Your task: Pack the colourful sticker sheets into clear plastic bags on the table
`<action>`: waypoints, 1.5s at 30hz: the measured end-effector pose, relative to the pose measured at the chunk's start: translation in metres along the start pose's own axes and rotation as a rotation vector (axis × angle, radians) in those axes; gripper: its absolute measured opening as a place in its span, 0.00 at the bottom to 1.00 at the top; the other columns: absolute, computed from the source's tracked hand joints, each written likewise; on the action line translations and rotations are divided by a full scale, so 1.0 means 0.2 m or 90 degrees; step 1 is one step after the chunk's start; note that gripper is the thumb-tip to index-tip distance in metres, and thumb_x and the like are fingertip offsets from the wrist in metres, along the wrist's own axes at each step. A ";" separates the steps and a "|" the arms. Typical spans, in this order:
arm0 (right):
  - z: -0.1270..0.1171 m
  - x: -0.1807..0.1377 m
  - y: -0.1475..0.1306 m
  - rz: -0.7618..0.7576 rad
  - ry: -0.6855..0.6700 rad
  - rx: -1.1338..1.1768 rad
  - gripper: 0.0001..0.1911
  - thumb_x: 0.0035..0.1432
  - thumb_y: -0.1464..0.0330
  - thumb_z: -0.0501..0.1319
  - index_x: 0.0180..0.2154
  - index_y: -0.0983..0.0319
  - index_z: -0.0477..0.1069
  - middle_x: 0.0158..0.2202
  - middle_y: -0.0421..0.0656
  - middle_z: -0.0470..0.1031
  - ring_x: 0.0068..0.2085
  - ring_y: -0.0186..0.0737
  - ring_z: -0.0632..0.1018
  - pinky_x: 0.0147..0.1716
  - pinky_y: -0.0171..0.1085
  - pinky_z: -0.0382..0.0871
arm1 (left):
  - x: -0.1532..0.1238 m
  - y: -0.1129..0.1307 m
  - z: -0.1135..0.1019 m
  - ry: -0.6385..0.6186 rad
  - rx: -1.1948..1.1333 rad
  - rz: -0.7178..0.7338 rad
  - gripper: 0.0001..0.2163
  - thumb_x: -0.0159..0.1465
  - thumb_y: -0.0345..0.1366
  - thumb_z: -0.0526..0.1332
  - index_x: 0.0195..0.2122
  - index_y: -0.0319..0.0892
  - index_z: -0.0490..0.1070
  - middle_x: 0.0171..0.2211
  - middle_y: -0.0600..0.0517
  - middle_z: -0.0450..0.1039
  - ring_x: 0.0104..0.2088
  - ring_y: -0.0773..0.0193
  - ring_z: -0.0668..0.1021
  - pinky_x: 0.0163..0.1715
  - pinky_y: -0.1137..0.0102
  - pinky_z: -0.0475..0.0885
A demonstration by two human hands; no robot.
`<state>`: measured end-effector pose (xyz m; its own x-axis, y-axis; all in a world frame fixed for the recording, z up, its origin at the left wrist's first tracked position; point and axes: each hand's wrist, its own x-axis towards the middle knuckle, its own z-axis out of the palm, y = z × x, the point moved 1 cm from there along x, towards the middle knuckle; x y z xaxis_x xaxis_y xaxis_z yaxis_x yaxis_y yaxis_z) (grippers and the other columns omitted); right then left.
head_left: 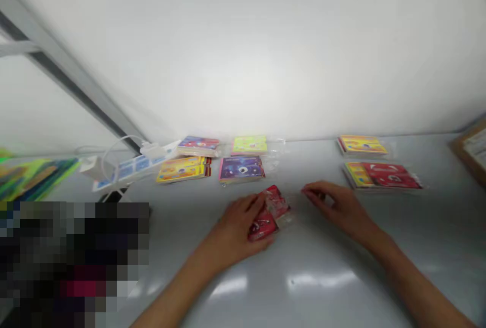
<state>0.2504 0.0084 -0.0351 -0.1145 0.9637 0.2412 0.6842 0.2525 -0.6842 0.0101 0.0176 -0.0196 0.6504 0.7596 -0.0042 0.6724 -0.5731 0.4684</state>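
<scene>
My left hand (237, 229) rests on a red card pack (270, 212) in a clear wrapper on the grey table (304, 277), its fingers curled over the pack's left side. My right hand (337, 206) hovers just to the right of the pack, fingers bent and apart, with nothing visible in them. The picture is blurred.
Stacks of cards lie behind: a purple one (241, 168), a yellow one (184, 168), a blue one (199, 145), a green one (249, 144), a yellow stack (362, 145) and a red-and-yellow stack (383, 175) on the right. A white power strip (129, 166) lies at left, a cardboard box (473, 151) at far right.
</scene>
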 end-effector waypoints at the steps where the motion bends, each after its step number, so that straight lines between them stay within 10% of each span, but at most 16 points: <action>1: 0.00 0.00 0.01 0.010 -0.017 -0.005 0.11 0.58 0.64 0.52 0.35 0.60 0.71 0.32 0.44 0.76 0.32 0.39 0.74 0.32 0.37 0.70 | 0.00 -0.01 0.00 0.008 0.002 -0.001 0.32 0.55 0.43 0.61 0.59 0.42 0.53 0.57 0.45 0.59 0.54 0.54 0.64 0.53 0.61 0.61; 13: 0.08 -0.03 -0.05 -0.025 -0.207 -0.005 0.09 0.57 0.66 0.56 0.38 0.61 0.71 0.35 0.44 0.74 0.35 0.39 0.73 0.37 0.38 0.67 | 0.02 -0.06 0.01 0.050 0.051 -0.046 0.33 0.56 0.43 0.60 0.61 0.40 0.49 0.58 0.41 0.58 0.55 0.52 0.64 0.53 0.59 0.60; 45: 0.09 -0.03 -0.05 -0.031 -0.181 0.007 0.06 0.57 0.71 0.52 0.36 0.60 0.67 0.34 0.43 0.69 0.33 0.37 0.71 0.35 0.37 0.66 | 0.01 -0.06 0.02 0.035 0.046 -0.043 0.34 0.56 0.43 0.60 0.61 0.40 0.49 0.57 0.42 0.58 0.55 0.52 0.64 0.53 0.60 0.61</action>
<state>0.2316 0.0025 -0.0420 -0.3447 0.9359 0.0722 0.6656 0.2979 -0.6843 0.0046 0.0251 -0.0284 0.5842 0.8114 0.0159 0.7389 -0.5399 0.4032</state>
